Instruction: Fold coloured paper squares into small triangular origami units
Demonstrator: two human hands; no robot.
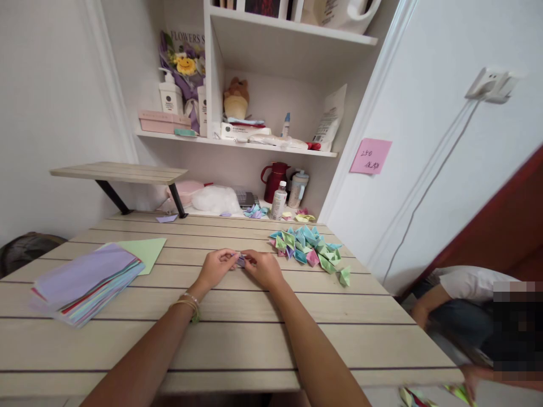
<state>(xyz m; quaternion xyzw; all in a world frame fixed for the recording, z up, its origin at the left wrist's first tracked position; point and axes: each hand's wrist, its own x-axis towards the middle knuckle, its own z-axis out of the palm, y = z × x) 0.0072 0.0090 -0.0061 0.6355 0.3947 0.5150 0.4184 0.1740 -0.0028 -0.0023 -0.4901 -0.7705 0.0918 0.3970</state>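
Between my two hands, over the middle of the table, is a small folded piece of purple paper [241, 260]. My left hand [218, 265] pinches its left side with thumb and fingers. On its right side my right hand [262, 267] grips it the same way. The fingers cover much of the paper, so its exact shape is hard to make out. To the right of my hands lies a pile of folded paper boats [306, 243] in blue, green, pink and purple. At the left rests a stack of coloured paper sheets [87, 277], purple on top.
The slatted table [237, 345] meets a white shelf unit. A small raised shelf [119, 172] stands at the back left. A bottle [279, 200] and a dark red jug [275, 180] stand at the back. A person [462, 299] crouches at the right, near folded papers on the floor.
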